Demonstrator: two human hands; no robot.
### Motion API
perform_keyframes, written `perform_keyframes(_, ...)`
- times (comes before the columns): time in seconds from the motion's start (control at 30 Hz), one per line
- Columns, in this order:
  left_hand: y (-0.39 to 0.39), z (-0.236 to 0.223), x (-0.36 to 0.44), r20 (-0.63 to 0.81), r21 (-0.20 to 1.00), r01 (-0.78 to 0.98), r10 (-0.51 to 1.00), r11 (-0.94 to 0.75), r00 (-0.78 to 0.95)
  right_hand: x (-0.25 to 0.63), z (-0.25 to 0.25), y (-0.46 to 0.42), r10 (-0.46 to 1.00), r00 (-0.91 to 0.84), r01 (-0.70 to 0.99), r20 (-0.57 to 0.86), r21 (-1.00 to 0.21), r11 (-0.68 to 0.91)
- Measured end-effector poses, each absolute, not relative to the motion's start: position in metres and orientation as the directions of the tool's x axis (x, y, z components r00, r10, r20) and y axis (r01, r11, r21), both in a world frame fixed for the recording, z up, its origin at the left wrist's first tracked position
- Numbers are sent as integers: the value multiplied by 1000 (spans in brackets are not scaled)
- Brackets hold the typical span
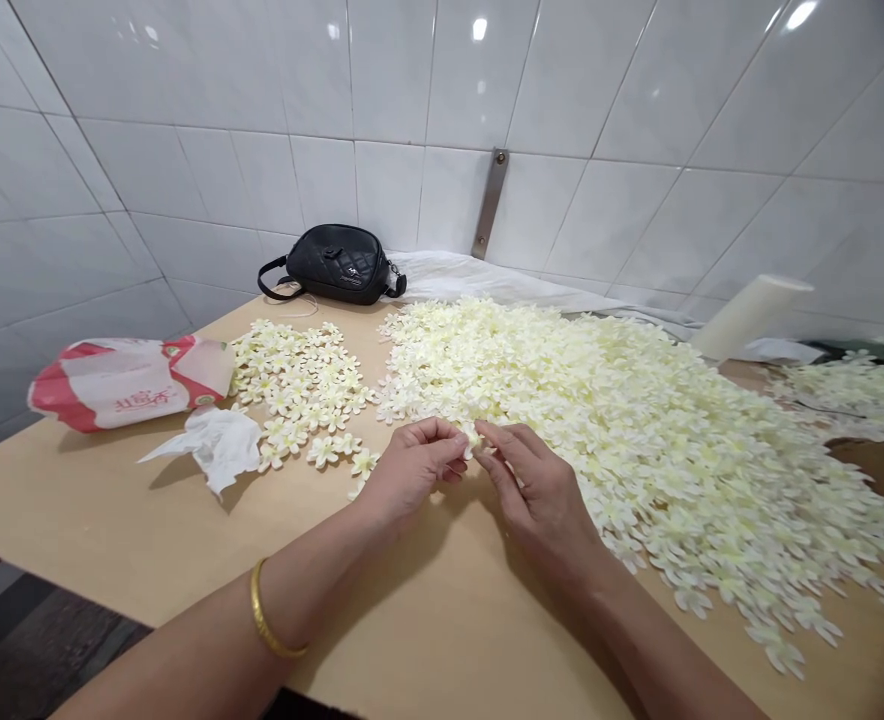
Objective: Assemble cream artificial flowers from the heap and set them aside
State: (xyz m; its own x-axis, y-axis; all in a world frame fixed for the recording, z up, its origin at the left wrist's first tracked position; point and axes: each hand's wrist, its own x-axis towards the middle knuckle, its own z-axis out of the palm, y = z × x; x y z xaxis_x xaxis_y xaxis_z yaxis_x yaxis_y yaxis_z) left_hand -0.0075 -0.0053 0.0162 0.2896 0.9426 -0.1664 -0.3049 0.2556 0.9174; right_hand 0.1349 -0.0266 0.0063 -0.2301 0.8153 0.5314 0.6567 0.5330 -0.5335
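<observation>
Thumbs and forefingers of the left hand [410, 465] and right hand [547, 490] pinch one small pale-yellow flower [471, 441], apparently petalled, though partly hidden. A broad heap of pale-yellow blossoms [517, 350] crowds beyond; leftward lie a smaller blossom spread [303, 375], crumpled white tissue [226, 440] and red-and-white bag [138, 388].

We seem to be in a workshop, with loose flowers [562, 380] heaped on our table [427, 620] beside a tiled wall [389, 80].
</observation>
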Motion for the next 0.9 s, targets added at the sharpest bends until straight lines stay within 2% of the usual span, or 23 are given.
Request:
perform_keyframes(0.3, -3, 10, -9, -122, 884, -370, 905, 286, 407, 139, 9, -28, 840, -241, 657, 487, -555, 510)
perform_keyframes(0.53, -4, 9, -4, -173, 856, -394, 903, 335, 393, 140, 8, -26, 851, -232, 708, 471, -518, 480)
perform_keyframes(0.63, -3, 13, -2, -219, 826, -416, 897, 380, 384, 139, 9, -25, 866, -174, 692, 469, -568, 446)
perform_keyframes(0.7, -1, 19, -1, -232, 822, -412, 892, 393, 387, 139, 12, -24, 897, -120, 617, 425, -676, 403)
perform_keyframes(0.8, 1, 34, 3, -217, 832, -401, 891, 382, 399, 144, 17, -21, 944, -74, 396, 323, -859, 325)
perform_keyframes(0.9, 2, 45, 14, -199, 821, -429, 893, 377, 405, 153, 25, -17, 963, -31, 163, 267, -949, 269)
